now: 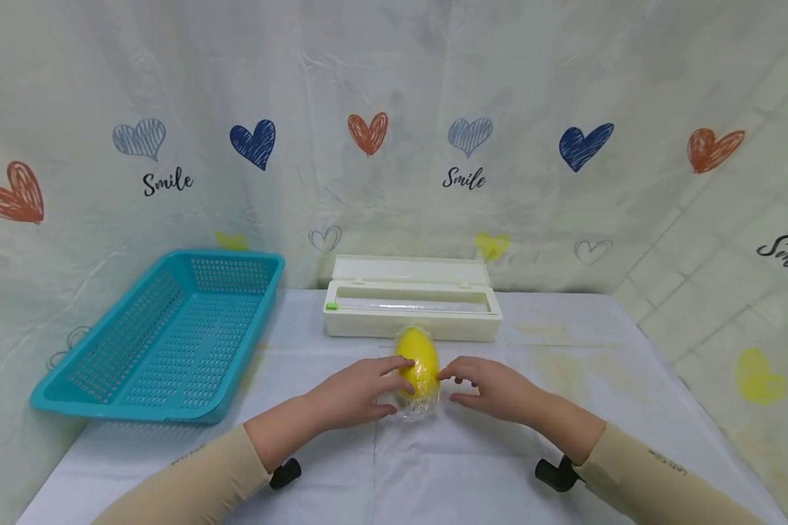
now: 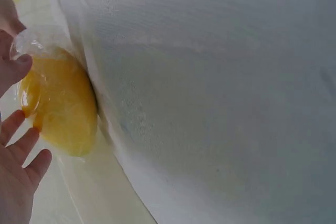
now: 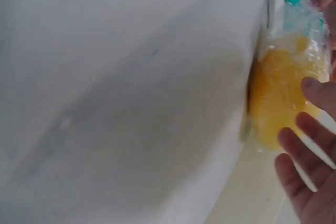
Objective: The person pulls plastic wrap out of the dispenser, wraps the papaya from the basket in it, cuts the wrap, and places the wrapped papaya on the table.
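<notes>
A yellow, oval, mango-like fruit [image 1: 417,364] lies on the white cloth, wrapped in clear cling film that bunches loosely at its near end. My left hand [image 1: 362,392] is at its left side, with spread, slightly bent fingers touching the film. On the other side my right hand [image 1: 492,388] reaches in with relaxed fingers, the tips at or very near the wrap. Neither hand grips it. Both wrist views show the wrapped fruit [image 2: 65,103] beside the loose fingers. Just behind it stands a white cling film dispenser [image 1: 412,327], its lid raised and a film roll inside.
A turquoise plastic basket [image 1: 236,364] with perforated walls stands at the left of the table. A green slider [image 1: 331,306] sits at the dispenser's left end. Behind the table hangs a pale curtain [image 1: 394,204] printed with hearts.
</notes>
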`<state>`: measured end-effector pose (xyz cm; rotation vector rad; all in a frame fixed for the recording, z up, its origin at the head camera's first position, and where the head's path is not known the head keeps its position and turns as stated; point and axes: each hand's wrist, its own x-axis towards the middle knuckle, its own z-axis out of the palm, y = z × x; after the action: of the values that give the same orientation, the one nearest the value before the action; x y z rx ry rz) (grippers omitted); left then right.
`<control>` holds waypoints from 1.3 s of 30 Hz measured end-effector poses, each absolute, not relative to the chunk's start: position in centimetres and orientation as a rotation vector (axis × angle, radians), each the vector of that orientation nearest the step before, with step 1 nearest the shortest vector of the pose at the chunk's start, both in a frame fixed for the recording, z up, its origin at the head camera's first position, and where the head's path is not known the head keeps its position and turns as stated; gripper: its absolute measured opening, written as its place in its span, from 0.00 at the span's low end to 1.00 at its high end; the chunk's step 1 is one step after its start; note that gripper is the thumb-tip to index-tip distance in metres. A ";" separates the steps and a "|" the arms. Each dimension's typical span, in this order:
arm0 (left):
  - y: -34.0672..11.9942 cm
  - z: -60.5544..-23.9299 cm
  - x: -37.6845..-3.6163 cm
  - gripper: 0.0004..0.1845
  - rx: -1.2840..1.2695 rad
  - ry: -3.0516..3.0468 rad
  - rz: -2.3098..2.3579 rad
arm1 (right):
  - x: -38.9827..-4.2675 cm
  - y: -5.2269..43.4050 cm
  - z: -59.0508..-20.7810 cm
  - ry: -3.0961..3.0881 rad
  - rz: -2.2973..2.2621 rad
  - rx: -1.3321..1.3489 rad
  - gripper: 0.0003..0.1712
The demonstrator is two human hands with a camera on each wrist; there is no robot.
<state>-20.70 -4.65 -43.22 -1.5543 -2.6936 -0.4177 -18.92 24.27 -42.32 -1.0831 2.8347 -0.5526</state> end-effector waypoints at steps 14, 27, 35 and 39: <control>-3.5 -44.3 -20.4 0.09 -1.460 -2.710 -0.476 | -19.1 22.6 -44.2 2.929 -0.127 -1.877 0.22; -3.7 -43.0 -20.3 0.12 -1.323 -3.012 -0.916 | -18.7 22.0 -43.8 2.886 -0.454 -1.778 0.14; -4.0 -43.2 -20.5 0.14 -1.416 -2.982 -0.859 | -18.3 22.1 -43.5 2.920 -0.402 -1.660 0.17; -3.8 -43.6 -20.5 0.21 -1.453 -2.922 -0.620 | -18.1 21.2 -43.5 3.004 -0.277 -1.550 0.26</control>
<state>-20.52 -3.81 -43.60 -1.4529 -2.9218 -0.6204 -18.15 21.21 -43.46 -1.5498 3.0038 -0.2773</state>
